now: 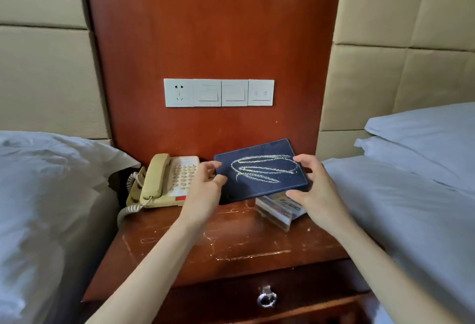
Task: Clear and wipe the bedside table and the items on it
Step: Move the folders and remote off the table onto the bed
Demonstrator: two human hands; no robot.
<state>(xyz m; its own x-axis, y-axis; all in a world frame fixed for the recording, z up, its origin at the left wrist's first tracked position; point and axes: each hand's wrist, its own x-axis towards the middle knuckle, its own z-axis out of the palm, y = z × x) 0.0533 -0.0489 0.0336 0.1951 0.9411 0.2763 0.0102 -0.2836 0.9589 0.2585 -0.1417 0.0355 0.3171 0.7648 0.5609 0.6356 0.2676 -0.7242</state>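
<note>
Two bare forearms reach into view, with no sleeves, gloves, rings or watch visible; the left hand [205, 190] and right hand [314, 187] have short, unpainted nails.

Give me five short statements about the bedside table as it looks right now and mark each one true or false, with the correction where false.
1. Both hands hold the dark blue folder, left hand and right hand at opposite edges. True.
2. The telephone sits to the right of the folder. False: it sits to the left.
3. The telephone handset is off its cradle. False: it rests on the phone.
4. A stack of leaflets lies partly under the folder. True.
5. The bedside table top is smooth and unmarked. False: it shows pale scratches and scuffs.
</note>
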